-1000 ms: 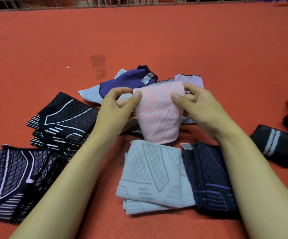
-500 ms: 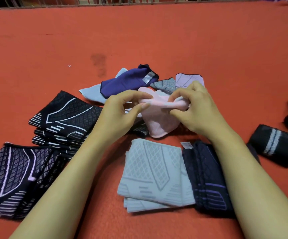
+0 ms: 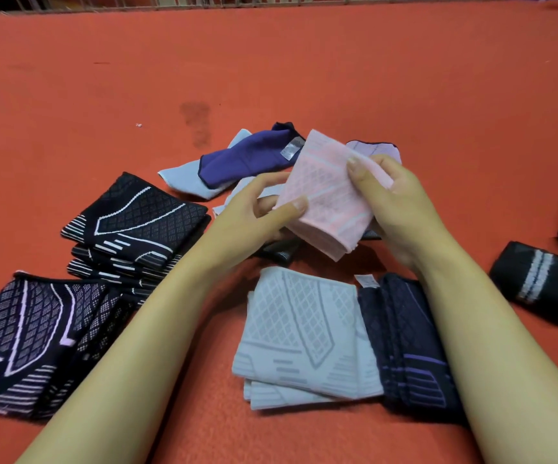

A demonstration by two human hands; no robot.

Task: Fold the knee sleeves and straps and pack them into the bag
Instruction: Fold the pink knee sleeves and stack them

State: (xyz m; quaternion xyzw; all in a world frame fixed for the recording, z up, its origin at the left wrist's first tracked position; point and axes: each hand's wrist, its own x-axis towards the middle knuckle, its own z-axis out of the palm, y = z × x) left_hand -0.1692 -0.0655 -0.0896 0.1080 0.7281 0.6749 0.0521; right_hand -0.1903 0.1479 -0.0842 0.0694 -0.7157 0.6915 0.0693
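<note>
You have just folded the pink sleeve (image 3: pixel 329 195) in half; your left hand (image 3: pixel 254 212) and right hand (image 3: pixel 394 202) both pinch it, ready for a pile.

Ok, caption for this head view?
Both hands, left hand and right hand, hold a folded pink knee sleeve above sorted folded stacks.

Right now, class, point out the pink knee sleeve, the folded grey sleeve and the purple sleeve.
pink knee sleeve (image 3: pixel 329 199), head view, patterned middle.
folded grey sleeve (image 3: pixel 301 333), head view, top face.
purple sleeve (image 3: pixel 247 157), head view, middle.
</note>
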